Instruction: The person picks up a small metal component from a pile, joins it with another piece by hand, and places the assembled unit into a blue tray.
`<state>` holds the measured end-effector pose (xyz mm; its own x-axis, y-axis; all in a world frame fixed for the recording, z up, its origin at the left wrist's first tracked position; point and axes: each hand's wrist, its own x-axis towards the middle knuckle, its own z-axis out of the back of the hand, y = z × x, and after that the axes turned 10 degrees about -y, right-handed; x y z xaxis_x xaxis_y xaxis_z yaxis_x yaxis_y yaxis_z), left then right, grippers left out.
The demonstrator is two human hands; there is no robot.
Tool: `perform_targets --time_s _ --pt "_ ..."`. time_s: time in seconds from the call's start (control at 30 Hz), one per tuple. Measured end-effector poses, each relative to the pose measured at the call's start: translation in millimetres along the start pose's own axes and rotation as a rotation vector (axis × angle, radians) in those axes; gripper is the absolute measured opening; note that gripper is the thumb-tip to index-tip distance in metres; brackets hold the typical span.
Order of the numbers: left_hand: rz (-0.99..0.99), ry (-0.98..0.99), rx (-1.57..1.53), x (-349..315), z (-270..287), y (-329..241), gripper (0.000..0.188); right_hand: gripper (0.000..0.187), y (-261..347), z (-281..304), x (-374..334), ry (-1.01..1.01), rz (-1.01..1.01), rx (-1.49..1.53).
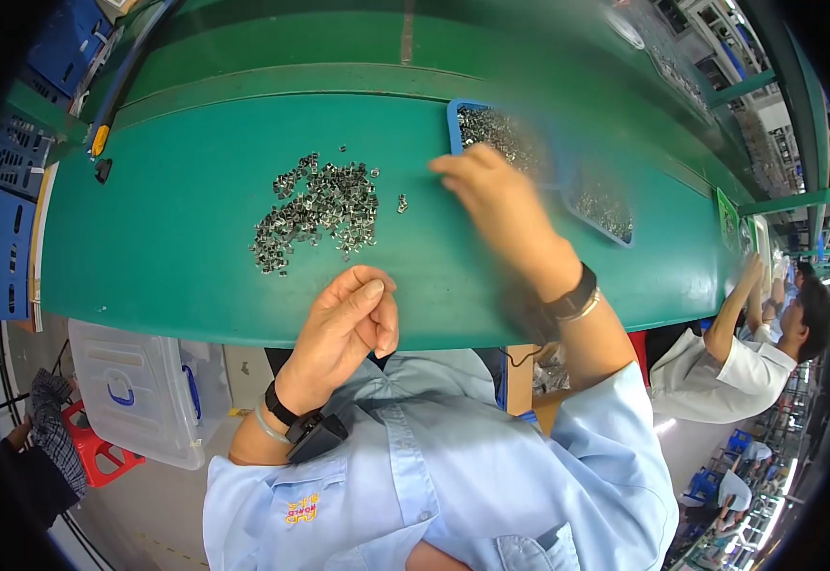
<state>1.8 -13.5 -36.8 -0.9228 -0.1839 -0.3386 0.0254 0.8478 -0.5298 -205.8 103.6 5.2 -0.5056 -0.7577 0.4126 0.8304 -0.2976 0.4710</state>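
Note:
Small dark and silvery metal-looking parts (334, 205) lie in a loose heap on the green tabletop (167, 209). Just below the heap, at the table's near edge, is my left hand (346, 319). Its thumb and fingers are curled together, and whatever they may hold is hidden. My right hand (501, 200) is over the table to the right of the heap, in front of a blue tray (453, 128) full of similar small parts. Motion blurs its fingers, so their grip is unclear. A few parts (402, 204) lie apart between the heap and this hand.
Another blue tray (615, 238) of small parts sits further right, partly blurred. A green ledge (272, 88) borders the table's far side. A yellow-and-black tool (100, 143) is at the far left. Below are a clear lidded bin (134, 390) and a red stool (101, 457). A co-worker (729, 366) sits at right.

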Motion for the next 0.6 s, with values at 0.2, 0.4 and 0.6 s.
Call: perform_targets --time_s 0.2,0.4,0.6 --pt "0.032 0.052 -0.006 2.5 3.1 -0.5 0.015 0.017 2.3 -27.4 9.2 0.163 0.179 -0.049" --pt "0.049 0.022 0.0 1.6 0.2 -1.8 0.016 0.012 5.9 -15.7 -2.2 0.061 0.057 0.007" --pt "-0.061 -0.141 0.323 17.2 -25.8 -9.1 0.016 0.011 21.6 4.8 -22.4 -0.014 -0.038 0.217"
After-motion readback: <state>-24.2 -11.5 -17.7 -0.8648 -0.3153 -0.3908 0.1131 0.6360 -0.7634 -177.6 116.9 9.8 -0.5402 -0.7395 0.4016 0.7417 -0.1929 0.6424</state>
